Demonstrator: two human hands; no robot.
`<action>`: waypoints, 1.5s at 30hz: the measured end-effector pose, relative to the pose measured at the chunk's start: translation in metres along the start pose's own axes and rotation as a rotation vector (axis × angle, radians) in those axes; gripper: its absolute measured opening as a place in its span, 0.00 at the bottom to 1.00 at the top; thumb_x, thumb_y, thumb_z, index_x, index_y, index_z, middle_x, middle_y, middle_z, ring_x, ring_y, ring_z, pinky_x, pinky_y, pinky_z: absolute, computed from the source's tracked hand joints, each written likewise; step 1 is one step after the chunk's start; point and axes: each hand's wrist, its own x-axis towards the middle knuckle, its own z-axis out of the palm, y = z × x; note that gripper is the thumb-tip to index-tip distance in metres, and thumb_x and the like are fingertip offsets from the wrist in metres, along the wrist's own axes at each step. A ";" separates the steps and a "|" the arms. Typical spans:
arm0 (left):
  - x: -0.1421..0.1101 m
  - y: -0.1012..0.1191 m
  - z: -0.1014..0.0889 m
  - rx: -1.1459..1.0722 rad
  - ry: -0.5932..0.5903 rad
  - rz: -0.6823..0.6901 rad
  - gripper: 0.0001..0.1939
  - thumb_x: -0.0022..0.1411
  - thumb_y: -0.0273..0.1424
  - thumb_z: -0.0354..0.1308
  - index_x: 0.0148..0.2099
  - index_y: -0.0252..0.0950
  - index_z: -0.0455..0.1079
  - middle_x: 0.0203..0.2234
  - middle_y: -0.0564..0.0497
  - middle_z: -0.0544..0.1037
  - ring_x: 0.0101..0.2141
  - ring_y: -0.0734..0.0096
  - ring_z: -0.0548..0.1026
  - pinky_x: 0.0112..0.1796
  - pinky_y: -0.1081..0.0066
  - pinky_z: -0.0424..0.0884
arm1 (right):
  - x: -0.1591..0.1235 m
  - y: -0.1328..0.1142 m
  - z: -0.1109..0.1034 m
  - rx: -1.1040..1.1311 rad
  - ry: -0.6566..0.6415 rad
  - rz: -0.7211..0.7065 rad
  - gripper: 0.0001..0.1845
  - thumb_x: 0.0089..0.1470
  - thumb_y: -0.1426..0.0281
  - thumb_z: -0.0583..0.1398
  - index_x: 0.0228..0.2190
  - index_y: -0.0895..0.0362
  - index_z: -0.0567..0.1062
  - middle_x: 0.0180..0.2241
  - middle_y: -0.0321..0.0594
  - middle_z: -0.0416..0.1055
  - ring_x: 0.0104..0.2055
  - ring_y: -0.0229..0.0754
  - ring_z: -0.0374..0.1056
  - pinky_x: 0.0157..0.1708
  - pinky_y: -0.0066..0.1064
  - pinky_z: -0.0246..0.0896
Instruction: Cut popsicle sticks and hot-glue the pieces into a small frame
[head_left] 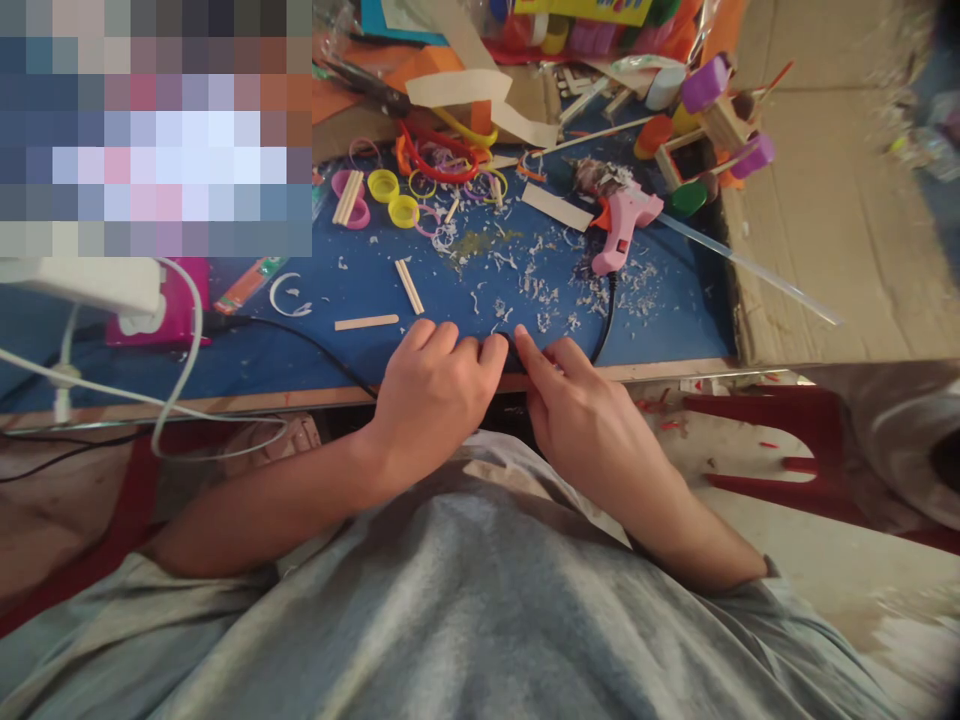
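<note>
At the table's near edge, my left hand is closed round the black power cord. My right hand pinches the same cord just to the right, a small gap between the hands. One end of the cord runs left toward a magenta box and a white plug block. On the other side it leads up to a pink glue gun, which lies on its side with a clear glue stick out of its back. Popsicle-stick pieces lie just beyond my left hand.
White shavings dot the blue table. Yellow rings, red-handled scissors and paper strips lie farther back. A small stick model with coloured caps stands near the cardboard at right. A white cable loops at left.
</note>
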 end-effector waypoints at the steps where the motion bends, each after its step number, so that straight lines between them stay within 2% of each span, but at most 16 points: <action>1: 0.000 -0.001 0.000 0.010 -0.002 -0.011 0.14 0.75 0.20 0.54 0.40 0.38 0.77 0.26 0.46 0.78 0.33 0.50 0.79 0.36 0.53 0.73 | 0.001 0.000 0.001 0.002 -0.003 0.006 0.36 0.73 0.75 0.52 0.78 0.65 0.66 0.51 0.56 0.76 0.34 0.47 0.74 0.24 0.36 0.66; 6: -0.006 -0.008 0.004 -0.089 -0.019 -0.037 0.07 0.78 0.26 0.60 0.44 0.36 0.79 0.36 0.45 0.82 0.40 0.51 0.80 0.41 0.55 0.77 | 0.006 0.003 0.004 0.048 0.026 -0.014 0.36 0.73 0.75 0.52 0.77 0.66 0.66 0.51 0.56 0.77 0.39 0.51 0.77 0.30 0.38 0.73; 9: -0.009 -0.011 0.008 -0.215 -0.072 -0.062 0.09 0.81 0.25 0.58 0.49 0.35 0.80 0.39 0.47 0.83 0.40 0.56 0.80 0.43 0.59 0.77 | 0.004 0.010 0.003 0.121 0.106 -0.076 0.34 0.74 0.73 0.51 0.76 0.69 0.68 0.50 0.57 0.77 0.45 0.55 0.79 0.39 0.44 0.80; 11: -0.011 -0.013 0.011 -0.254 -0.072 -0.097 0.11 0.82 0.26 0.56 0.48 0.35 0.81 0.39 0.47 0.83 0.40 0.59 0.81 0.43 0.62 0.77 | 0.001 0.014 0.000 0.167 0.173 -0.088 0.34 0.74 0.73 0.51 0.75 0.68 0.68 0.52 0.58 0.77 0.49 0.57 0.79 0.46 0.49 0.81; 13: -0.011 -0.015 0.013 -0.270 -0.043 -0.126 0.11 0.82 0.26 0.57 0.46 0.35 0.81 0.39 0.48 0.82 0.40 0.60 0.81 0.43 0.63 0.75 | -0.003 0.017 -0.003 0.194 0.219 -0.063 0.35 0.72 0.74 0.53 0.76 0.65 0.67 0.54 0.58 0.78 0.49 0.57 0.78 0.48 0.51 0.81; 19: -0.011 -0.015 0.014 -0.303 -0.003 -0.138 0.11 0.81 0.26 0.58 0.47 0.35 0.82 0.38 0.48 0.81 0.38 0.61 0.80 0.41 0.64 0.73 | -0.012 0.017 -0.004 0.290 0.204 -0.058 0.32 0.71 0.76 0.55 0.72 0.60 0.73 0.53 0.52 0.79 0.48 0.52 0.80 0.49 0.46 0.81; 26: -0.010 -0.014 0.010 -0.308 -0.066 -0.189 0.13 0.81 0.26 0.57 0.49 0.35 0.85 0.36 0.48 0.79 0.36 0.63 0.79 0.38 0.65 0.71 | -0.013 0.015 0.003 0.291 0.215 -0.106 0.32 0.71 0.77 0.55 0.73 0.65 0.73 0.53 0.57 0.77 0.49 0.53 0.79 0.46 0.45 0.82; 34: -0.010 -0.014 0.010 -0.327 -0.090 -0.202 0.14 0.81 0.26 0.56 0.52 0.35 0.85 0.38 0.47 0.80 0.37 0.62 0.79 0.39 0.65 0.73 | -0.010 0.014 0.009 0.289 0.201 -0.121 0.33 0.72 0.76 0.55 0.74 0.65 0.72 0.53 0.56 0.76 0.49 0.53 0.78 0.48 0.47 0.83; 45: -0.008 -0.012 0.009 -0.330 -0.107 -0.216 0.14 0.82 0.27 0.56 0.50 0.34 0.84 0.37 0.48 0.79 0.36 0.63 0.78 0.38 0.65 0.71 | -0.010 0.012 0.010 0.260 0.216 -0.138 0.33 0.72 0.77 0.54 0.74 0.67 0.72 0.51 0.56 0.76 0.44 0.51 0.78 0.41 0.43 0.83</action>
